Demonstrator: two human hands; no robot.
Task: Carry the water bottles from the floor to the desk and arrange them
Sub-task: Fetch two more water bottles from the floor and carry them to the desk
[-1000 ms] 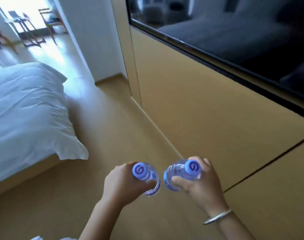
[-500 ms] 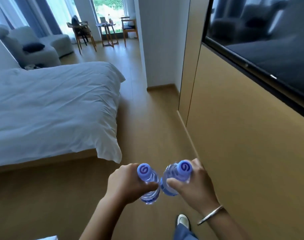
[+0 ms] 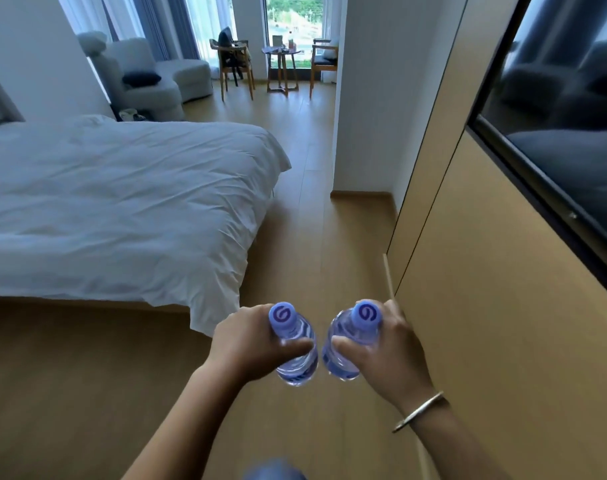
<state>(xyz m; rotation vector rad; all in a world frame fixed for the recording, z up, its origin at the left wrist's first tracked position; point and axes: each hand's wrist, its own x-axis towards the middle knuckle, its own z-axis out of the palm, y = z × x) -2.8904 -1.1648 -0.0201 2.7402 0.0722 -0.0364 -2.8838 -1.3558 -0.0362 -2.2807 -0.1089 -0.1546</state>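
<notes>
I hold two clear water bottles with light blue caps, upright and side by side above the wooden floor. My left hand (image 3: 250, 344) grips the left bottle (image 3: 296, 358) around its upper body. My right hand (image 3: 381, 355) grips the right bottle (image 3: 347, 344) the same way; a metal bangle sits on that wrist. The two bottles nearly touch. No desk surface is in view close by.
A bed with a white duvet (image 3: 122, 202) fills the left. A tan wall panel (image 3: 502, 306) with a dark TV screen (image 3: 572, 133) runs along the right. A floor corridor leads ahead to a small round table (image 3: 281, 53) with two wooden chairs and a white armchair (image 3: 149, 74).
The view has swung up and left from the wall panel toward the room. Both hands still hold their bottles, now more upright and slightly further apart.
</notes>
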